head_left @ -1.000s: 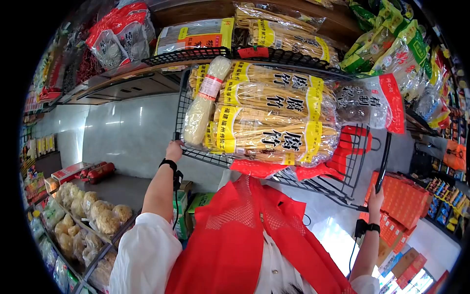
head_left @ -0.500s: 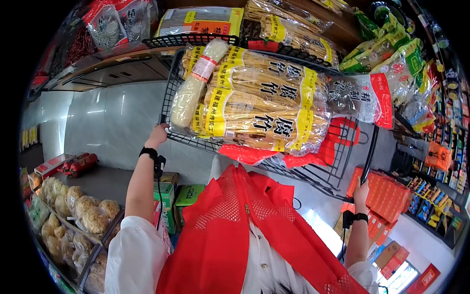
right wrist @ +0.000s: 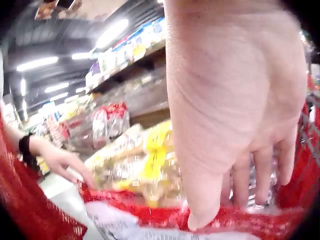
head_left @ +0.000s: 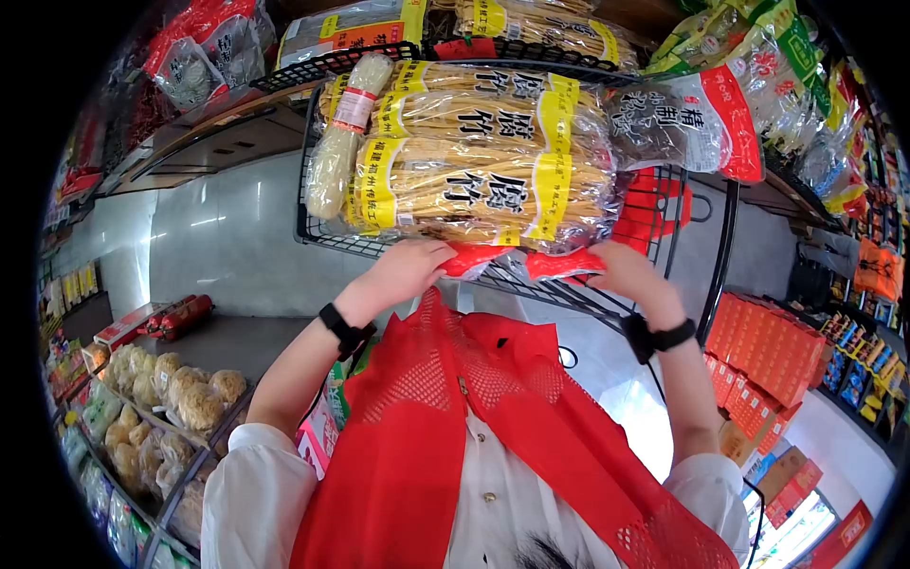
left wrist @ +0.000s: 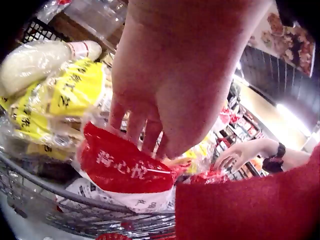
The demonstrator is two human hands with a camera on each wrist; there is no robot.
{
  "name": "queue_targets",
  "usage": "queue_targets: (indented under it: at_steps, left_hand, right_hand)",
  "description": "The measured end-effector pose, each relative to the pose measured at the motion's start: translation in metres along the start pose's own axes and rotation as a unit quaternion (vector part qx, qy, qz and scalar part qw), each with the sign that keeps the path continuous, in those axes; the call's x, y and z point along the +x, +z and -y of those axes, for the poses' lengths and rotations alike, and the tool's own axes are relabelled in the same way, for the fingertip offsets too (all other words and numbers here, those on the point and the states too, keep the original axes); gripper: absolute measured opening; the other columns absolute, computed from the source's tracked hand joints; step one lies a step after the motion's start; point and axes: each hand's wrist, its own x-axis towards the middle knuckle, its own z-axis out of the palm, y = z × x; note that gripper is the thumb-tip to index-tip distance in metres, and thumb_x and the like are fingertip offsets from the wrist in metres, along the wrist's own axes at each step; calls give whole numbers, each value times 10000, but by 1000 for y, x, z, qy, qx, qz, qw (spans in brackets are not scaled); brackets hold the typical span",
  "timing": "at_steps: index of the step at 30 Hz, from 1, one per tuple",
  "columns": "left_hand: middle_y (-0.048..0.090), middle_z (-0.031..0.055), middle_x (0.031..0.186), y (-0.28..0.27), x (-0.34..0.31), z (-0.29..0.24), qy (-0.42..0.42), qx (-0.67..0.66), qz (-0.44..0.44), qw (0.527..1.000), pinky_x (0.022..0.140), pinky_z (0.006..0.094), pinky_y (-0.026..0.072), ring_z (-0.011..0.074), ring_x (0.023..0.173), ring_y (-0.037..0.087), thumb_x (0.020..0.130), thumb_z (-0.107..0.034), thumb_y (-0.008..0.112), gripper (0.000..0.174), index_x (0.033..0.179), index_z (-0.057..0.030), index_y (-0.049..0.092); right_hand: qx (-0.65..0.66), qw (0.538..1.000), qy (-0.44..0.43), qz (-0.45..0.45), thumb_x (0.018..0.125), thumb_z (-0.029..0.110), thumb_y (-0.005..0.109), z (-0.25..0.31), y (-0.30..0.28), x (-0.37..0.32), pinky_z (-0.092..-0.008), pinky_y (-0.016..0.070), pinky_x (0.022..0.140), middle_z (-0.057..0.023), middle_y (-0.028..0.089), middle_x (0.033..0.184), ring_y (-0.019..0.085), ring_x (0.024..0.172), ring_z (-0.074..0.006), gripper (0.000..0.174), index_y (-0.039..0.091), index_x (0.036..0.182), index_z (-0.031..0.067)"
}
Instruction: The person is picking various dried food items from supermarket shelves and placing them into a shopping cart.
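Observation:
My left hand [head_left: 408, 270] reaches over the cart's near edge, its straight fingers touching the red top of a plastic food bag [left wrist: 127, 162]. Opposite it, my right hand [head_left: 630, 275] is at the red top of a bag [head_left: 564, 265], thumb in front and straight fingers behind the red edge. Large clear packs of dried bean curd sticks [head_left: 474, 175] with yellow labels fill the basket beyond both hands. A bundle of pale noodles [head_left: 346, 137] in clear wrap lies along their left side. The lower parts of the red-topped bags are hidden.
The black wire shopping cart [head_left: 668, 270] has its handle bar [head_left: 725, 237] at right. A red-and-clear bag [head_left: 692, 123] lies across its right end. Store shelves run behind it. Bagged dry goods [head_left: 194, 394] stand at lower left, red cartons [head_left: 758, 351] at right.
Both hands have left the cart, the left from its left corner, the right from the handle bar. They have come inward to the red-topped bags at the near edge.

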Motion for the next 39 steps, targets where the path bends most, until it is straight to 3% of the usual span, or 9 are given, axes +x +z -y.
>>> queue_targets:
  at_steps: [9,15,19,25,27,29,31,34,39]
  left_hand:
    - [525,121,1100,-6,47,-85,-123,-18,54,991,833,362,429,291,984,520,742,-191,604,434,1135,-48,486]
    - [423,110,1275,-10,93,-132,49,-296,-28,953,967,353,337,246,1144,444,673,-262,701,654,1220,-42,418]
    - [525,64,1154,-22,127,-130,-45,-388,-79,917,936,316,364,161,1080,475,733,-167,656,527,1195,-32,442]
    - [535,87,1097,-62,140,-194,-17,-580,-295,759,809,281,456,150,983,522,911,-205,397,312,1156,-23,461]
    - [459,115,1196,-53,121,-157,129,-819,-131,544,901,333,410,188,1081,459,924,-246,339,366,1225,-46,394]
    - [536,58,959,-83,117,-206,130,-734,-217,630,881,335,373,164,931,501,856,-318,459,329,1055,-56,477]
    - [510,59,1016,-71,125,-138,296,-772,-147,543,945,376,334,187,1004,478,886,-353,378,352,1117,-98,450]
    - [523,-26,772,-81,146,-126,418,-839,-13,347,904,367,291,129,845,515,853,-292,447,187,915,-118,481]
    - [560,23,820,-86,81,-116,219,-812,-127,526,893,373,346,173,841,549,854,-273,426,250,992,-78,496]
  right_hand:
    - [-72,988,-118,-75,682,78,504,21,3,-11,-397,486,542,-151,588,642,605,627,-300,110,611,698,58]
    - [-35,968,-197,-151,703,93,522,49,-129,-80,-375,484,555,-112,602,672,608,653,-273,109,602,771,63]
    - [379,893,-154,-187,790,41,560,48,-162,-91,-250,470,663,-57,638,819,576,763,-74,155,593,930,-15]
    - [799,526,-293,-5,861,133,486,60,-186,-79,-280,378,890,-135,515,1151,489,1072,-181,392,412,1208,-32]
    - [768,542,-340,-6,868,168,485,56,-185,-71,-316,308,971,-144,426,1258,400,1181,-220,445,358,1254,-12]
    - [567,755,-281,-174,880,255,461,50,-171,-58,-349,291,989,-126,380,1303,357,1209,-218,485,341,1274,-2]
    - [539,806,-227,-89,866,293,497,49,-146,-44,-324,301,979,-94,395,1290,371,1188,-191,539,319,1292,15]
    - [712,647,-191,196,814,355,574,59,-104,-29,-362,353,944,-87,405,1279,405,1164,-196,665,278,1308,24]
    - [770,540,-198,277,739,346,662,89,-63,-5,-380,375,933,-77,434,1252,449,1124,-208,763,266,1309,29]
